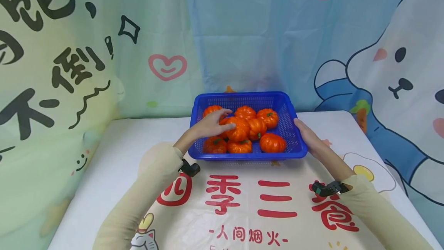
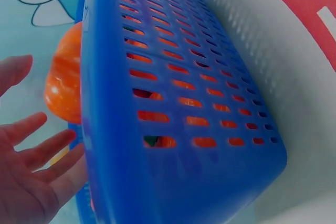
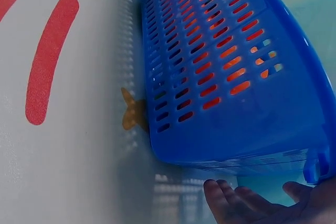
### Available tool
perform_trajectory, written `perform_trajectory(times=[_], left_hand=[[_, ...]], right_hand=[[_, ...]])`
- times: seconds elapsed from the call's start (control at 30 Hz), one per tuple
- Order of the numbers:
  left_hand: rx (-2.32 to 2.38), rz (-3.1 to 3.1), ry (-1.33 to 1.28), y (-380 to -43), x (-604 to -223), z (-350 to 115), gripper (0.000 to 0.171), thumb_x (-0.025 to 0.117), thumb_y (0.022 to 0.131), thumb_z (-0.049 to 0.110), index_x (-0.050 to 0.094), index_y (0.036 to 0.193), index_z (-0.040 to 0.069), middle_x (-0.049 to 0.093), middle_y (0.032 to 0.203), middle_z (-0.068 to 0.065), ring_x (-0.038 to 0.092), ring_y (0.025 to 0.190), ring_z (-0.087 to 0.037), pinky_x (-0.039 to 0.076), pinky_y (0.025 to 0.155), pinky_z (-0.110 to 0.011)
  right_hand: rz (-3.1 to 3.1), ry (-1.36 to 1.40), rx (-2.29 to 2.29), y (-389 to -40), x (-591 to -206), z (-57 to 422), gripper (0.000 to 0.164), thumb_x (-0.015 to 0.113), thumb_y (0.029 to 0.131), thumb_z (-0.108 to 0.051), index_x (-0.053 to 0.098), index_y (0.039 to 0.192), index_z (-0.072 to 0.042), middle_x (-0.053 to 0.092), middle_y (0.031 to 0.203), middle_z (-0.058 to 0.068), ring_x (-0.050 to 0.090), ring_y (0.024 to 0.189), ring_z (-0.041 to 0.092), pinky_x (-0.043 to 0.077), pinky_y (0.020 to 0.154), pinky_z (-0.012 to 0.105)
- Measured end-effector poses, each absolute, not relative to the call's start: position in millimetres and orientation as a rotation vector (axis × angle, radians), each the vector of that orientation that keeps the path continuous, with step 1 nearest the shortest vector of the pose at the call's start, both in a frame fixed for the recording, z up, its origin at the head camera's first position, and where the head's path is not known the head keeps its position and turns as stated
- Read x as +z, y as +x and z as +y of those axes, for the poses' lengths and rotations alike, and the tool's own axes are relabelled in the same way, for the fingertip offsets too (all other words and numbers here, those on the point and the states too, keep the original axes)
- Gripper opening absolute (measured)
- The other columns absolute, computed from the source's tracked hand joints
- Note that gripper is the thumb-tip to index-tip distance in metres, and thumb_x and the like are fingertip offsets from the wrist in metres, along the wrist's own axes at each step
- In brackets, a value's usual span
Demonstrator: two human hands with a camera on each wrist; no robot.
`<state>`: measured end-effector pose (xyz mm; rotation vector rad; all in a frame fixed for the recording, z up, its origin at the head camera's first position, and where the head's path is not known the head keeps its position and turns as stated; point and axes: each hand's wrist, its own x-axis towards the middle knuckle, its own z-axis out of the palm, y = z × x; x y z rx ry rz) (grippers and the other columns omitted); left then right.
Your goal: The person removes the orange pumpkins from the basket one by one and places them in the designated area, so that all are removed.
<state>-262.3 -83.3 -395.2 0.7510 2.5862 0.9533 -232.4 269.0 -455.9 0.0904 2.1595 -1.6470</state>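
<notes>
A blue perforated plastic basket (image 1: 248, 156) holds several shiny orange pumpkins with green stems. My left hand (image 1: 212, 125) reaches over its left side, beside a pumpkin (image 1: 240, 129) that sits on top of the others. In the left wrist view the fingers of that hand (image 2: 37, 166) are spread, with a gap between them and the orange pumpkin (image 2: 65, 80). At the basket's right end is my right hand (image 1: 308, 134), against the outer side near the rim. Its fingers (image 3: 247, 200) look extended in the right wrist view; whether they bear any weight I cannot tell.
The basket stands toward the back of a table with a white printed cloth (image 1: 248, 188) bearing red characters. Behind it hangs a pale printed curtain (image 1: 239, 30), close to the basket's far side. Each wrist wears a small dark camera band (image 1: 190, 168).
</notes>
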Motion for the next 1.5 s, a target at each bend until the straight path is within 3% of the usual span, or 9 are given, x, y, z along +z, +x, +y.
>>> perform_trajectory(times=[0.93,1.5], left_hand=[[0.926,2.587,0.771,-260.1,-405.9,-76.2,0.061,0.065,0.091,0.041,0.046,0.142,0.013,0.056,0.137,-0.010,0.056,0.118,-0.025,0.047,0.104,-0.041],[1.077,2.571,0.780,-254.8,-397.7,-73.6,0.058,0.072,0.087,0.034,0.052,0.138,0.019,0.054,0.140,-0.006,0.053,0.125,-0.024,0.047,0.105,-0.042]], right_hand=[[2.157,0.087,-1.659,-231.2,-461.0,266.2,0.079,0.013,0.097,-0.066,-0.005,0.157,-0.017,0.018,0.157,0.026,0.023,0.142,0.043,0.014,0.119,0.062],[2.105,0.081,-1.718,-230.1,-459.6,267.6,0.078,0.014,0.098,-0.064,-0.004,0.157,-0.015,0.017,0.157,0.026,0.024,0.142,0.041,0.015,0.120,0.059]])
